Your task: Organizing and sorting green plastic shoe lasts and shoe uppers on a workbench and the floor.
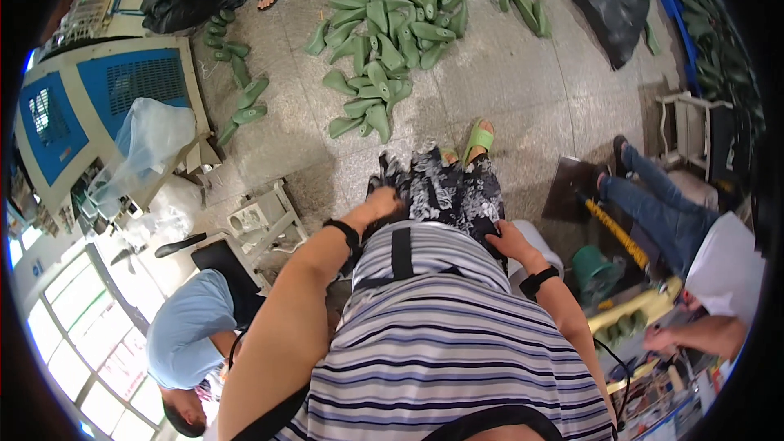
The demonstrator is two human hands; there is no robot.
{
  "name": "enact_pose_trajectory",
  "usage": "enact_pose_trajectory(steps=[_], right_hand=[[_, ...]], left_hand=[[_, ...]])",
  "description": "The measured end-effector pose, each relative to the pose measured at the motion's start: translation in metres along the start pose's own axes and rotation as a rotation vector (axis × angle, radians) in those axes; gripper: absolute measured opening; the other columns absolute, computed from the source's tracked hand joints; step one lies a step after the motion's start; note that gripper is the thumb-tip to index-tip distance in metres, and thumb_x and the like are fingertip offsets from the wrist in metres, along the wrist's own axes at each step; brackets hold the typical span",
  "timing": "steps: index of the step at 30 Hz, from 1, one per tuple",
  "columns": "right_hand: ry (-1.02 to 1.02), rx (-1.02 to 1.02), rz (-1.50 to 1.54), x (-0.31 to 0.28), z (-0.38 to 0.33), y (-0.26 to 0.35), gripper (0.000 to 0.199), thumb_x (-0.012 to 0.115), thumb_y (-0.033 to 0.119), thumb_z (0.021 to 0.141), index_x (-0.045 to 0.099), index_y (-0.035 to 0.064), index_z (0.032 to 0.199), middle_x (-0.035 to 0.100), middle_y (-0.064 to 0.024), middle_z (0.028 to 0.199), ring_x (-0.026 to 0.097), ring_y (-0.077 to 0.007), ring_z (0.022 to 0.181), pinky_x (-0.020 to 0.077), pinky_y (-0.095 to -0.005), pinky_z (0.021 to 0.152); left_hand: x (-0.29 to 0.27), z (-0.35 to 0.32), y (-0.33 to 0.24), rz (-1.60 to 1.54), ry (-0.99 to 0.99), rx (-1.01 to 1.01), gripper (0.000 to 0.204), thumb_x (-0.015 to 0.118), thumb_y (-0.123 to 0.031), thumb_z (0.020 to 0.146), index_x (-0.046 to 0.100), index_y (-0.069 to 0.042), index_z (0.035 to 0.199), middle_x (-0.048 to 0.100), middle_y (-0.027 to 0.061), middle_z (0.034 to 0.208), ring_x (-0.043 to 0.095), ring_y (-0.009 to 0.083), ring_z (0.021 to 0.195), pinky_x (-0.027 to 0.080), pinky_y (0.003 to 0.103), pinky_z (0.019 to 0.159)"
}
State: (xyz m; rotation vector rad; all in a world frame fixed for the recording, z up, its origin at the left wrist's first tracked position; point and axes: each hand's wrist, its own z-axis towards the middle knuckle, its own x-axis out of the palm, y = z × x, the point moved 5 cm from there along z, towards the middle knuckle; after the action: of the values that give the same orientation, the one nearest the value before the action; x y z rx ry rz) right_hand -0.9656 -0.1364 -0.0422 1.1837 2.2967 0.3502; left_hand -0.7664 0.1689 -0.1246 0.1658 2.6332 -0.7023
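Note:
My left hand [385,202] is at the front of my black-and-white patterned trousers [431,184], its fingers curled in against the fabric by the thigh. On the other side, my right hand [513,241] rests by my hip, fingers loosely stretched out along the same trousers and nothing in them. Both wrists carry black bands. On the floor beyond my feet lies a big heap of green shoe lasts [396,20], out of reach of both hands.
More green lasts [249,102] trail along the left, beside a blue-and-beige machine [135,82]. Black bags [608,4] stand at the far side. A white stool [265,216] and a seated person [192,327] are at left. At right are a green bucket [594,265] and another person [670,204].

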Motion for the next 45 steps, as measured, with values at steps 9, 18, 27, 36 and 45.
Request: enact_pose_trajectory(steps=[9, 18, 27, 36, 45], right_hand=[[0.155, -0.203, 0.173, -0.075, 0.086, 0.021, 0.014, 0.061, 0.013, 0.085, 0.061, -0.0003, 0.084, 0.062, -0.0181, 0.087, 0.06, -0.0311, 0.082, 0.0478, -0.0395, 0.073], [1.068, -0.281, 0.215, 0.0, 0.059, 0.067, 0.028, 0.054, 0.024, 0.093, 0.063, -0.0026, 0.094, 0.065, -0.017, 0.088, 0.06, -0.0263, 0.079, 0.0472, -0.0361, 0.074], [0.302, -0.47, 0.008, -0.02, 0.328, 0.078, 0.019, 0.056, 0.018, 0.093, 0.061, 0.0042, 0.105, 0.062, -0.0105, 0.095, 0.061, -0.0257, 0.085, 0.0489, -0.0352, 0.078], [-0.747, -0.612, -0.252, -0.172, 0.646, 0.054, 0.047, 0.064, 0.02, 0.084, 0.051, -0.0035, 0.122, 0.059, -0.0244, 0.116, 0.056, -0.0413, 0.108, 0.0462, -0.0454, 0.09], [-0.856, -0.747, -0.292, -0.182, 0.734, 0.03, 0.046, 0.07, 0.028, 0.082, 0.057, 0.0019, 0.116, 0.066, -0.0214, 0.097, 0.063, -0.041, 0.084, 0.0509, -0.0449, 0.075]], left_hand=[[-0.036, 0.035, -0.101, -1.109, -0.161, -0.117, 0.019, 0.053, -0.018, 0.089, 0.061, -0.001, 0.086, 0.06, 0.0129, 0.073, 0.058, 0.0249, 0.069, 0.047, 0.038, 0.066], [0.107, 0.006, -0.164, -0.815, 0.05, 0.39, 0.031, 0.056, -0.02, 0.086, 0.056, -0.003, 0.112, 0.059, 0.0205, 0.113, 0.058, 0.0313, 0.105, 0.045, 0.04, 0.089], [0.112, 0.05, -0.12, -0.299, 0.953, 0.814, 0.023, 0.058, -0.015, 0.077, 0.069, 0.003, 0.085, 0.067, 0.0244, 0.087, 0.065, 0.0406, 0.089, 0.051, 0.045, 0.079], [-0.088, 0.421, 0.004, -0.661, -0.011, 0.671, 0.022, 0.051, -0.018, 0.092, 0.062, -0.001, 0.102, 0.062, 0.0086, 0.069, 0.062, 0.0151, 0.067, 0.05, 0.033, 0.061], [-0.058, 0.607, 0.04, -0.083, -0.589, 0.418, 0.026, 0.06, -0.012, 0.081, 0.062, 0.0, 0.104, 0.063, 0.0188, 0.096, 0.062, 0.038, 0.09, 0.05, 0.042, 0.08]])
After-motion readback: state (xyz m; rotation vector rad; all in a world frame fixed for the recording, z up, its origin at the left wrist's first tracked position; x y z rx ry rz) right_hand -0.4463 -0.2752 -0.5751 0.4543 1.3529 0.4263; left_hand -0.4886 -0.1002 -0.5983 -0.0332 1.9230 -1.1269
